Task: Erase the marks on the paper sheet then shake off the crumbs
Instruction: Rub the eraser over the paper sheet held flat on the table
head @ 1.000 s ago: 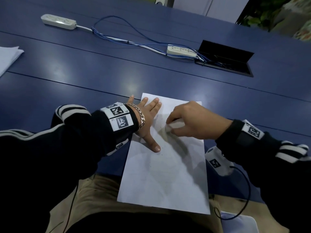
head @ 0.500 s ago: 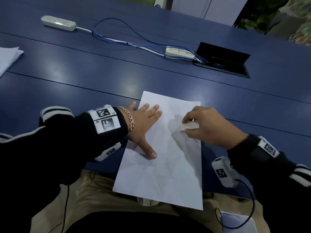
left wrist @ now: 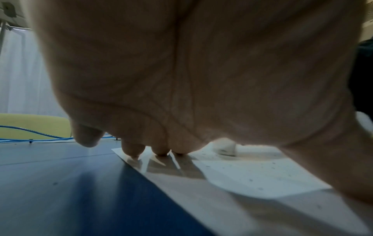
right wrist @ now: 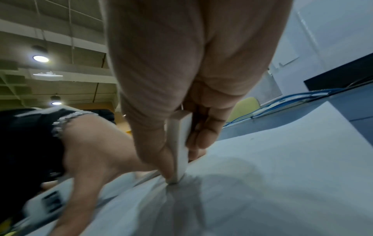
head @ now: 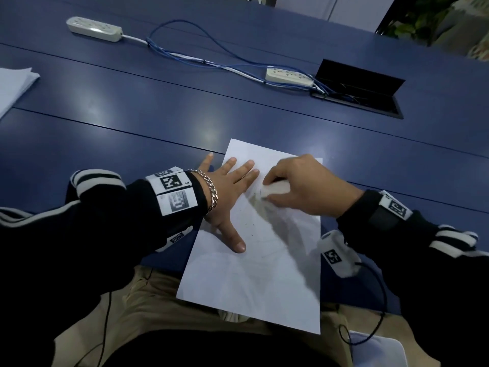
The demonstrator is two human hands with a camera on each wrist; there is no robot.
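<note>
A white paper sheet (head: 264, 274) lies on the blue table (head: 132, 115), its near end hanging over the table edge above my lap. My left hand (head: 230, 192) lies flat on the sheet's left side, fingers spread and straight, thumb pointing toward me. My right hand (head: 299, 186) pinches a white eraser (head: 274, 191) between thumb and fingers and presses its end onto the upper middle of the paper. In the right wrist view the eraser (right wrist: 181, 146) stands on end against the sheet (right wrist: 262, 183). Small dark crumbs (left wrist: 252, 172) dot the paper in the left wrist view.
Two white power strips (head: 94, 29) (head: 289, 75) joined by blue cables (head: 190, 49) lie across the far table. An open black cable box (head: 360, 88) sits at the back right. A stack of white paper (head: 13, 86) rests at the left edge.
My right hand with the eraser has moved back left across the sheet toward my left hand's fingers, after swinging right half a second ago. The left hand stays flat on the paper.
</note>
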